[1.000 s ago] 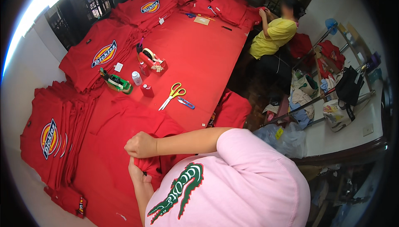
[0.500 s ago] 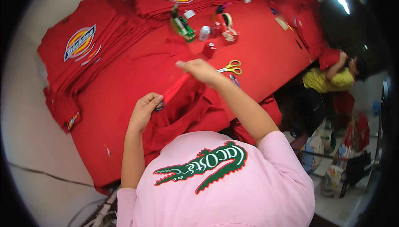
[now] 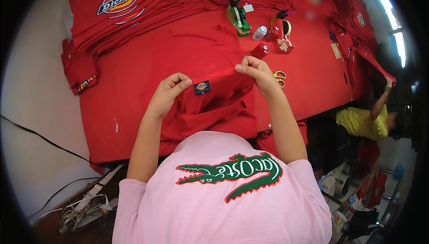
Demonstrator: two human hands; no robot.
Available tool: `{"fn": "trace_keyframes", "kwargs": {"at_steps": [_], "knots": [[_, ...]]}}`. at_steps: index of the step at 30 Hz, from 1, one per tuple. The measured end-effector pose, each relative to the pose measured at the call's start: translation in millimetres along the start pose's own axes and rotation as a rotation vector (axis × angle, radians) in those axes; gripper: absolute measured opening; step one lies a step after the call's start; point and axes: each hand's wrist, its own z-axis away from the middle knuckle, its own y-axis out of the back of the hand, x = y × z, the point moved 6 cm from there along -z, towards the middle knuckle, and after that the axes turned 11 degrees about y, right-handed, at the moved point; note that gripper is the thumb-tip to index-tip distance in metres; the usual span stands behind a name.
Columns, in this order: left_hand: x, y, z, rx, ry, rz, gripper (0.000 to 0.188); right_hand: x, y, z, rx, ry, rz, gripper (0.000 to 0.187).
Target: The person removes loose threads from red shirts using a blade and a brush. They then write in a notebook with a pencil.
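Observation:
I hold a red T-shirt (image 3: 214, 105) stretched by its collar over the red table (image 3: 134, 87). My left hand (image 3: 169, 93) pinches the collar at its left end. My right hand (image 3: 255, 73) pinches it at its right end, a little higher. Between the two hands the inner neck band shows a small dark label (image 3: 202, 86). The rest of the shirt hangs down against my chest.
Stacks of folded red shirts (image 3: 125, 7) with round printed logos lie at the back and left. A green tape dispenser (image 3: 237, 17), a small white bottle (image 3: 259, 33), a red dispenser (image 3: 279, 28) and yellow scissors (image 3: 280, 77) sit beyond my hands. At right, another person (image 3: 364, 121) lifts a red shirt.
The view has swung left and downward. My hands, first bunched together on the cloth, have spread apart and now stretch the collar flat with the label facing me.

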Motion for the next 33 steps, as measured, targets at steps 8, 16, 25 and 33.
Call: {"fn": "trace_keyframes", "kwargs": {"at_steps": [8,16,25,33], "knots": [[-4.9,-4.9,-0.9,-0.017,-0.008,0.09,0.014,-0.4,-19.2,5.5,0.096,0.0,-0.256,0.016],[-4.4,-12.8,2.0,-0.039,0.018,0.064,0.018,1.8,-61.6,10.1,-0.282,-0.159,0.158,0.022],[-20.8,-28.9,-8.5,0.052,0.071,0.14,0.026,-3.0,-91.7,8.3,-0.036,0.153,0.349,0.019],[-27.7,-67.8,-13.8,0.205,0.257,0.549,0.031,-46.0,-155.2,39.1,0.028,1.043,1.162,0.017]]}}
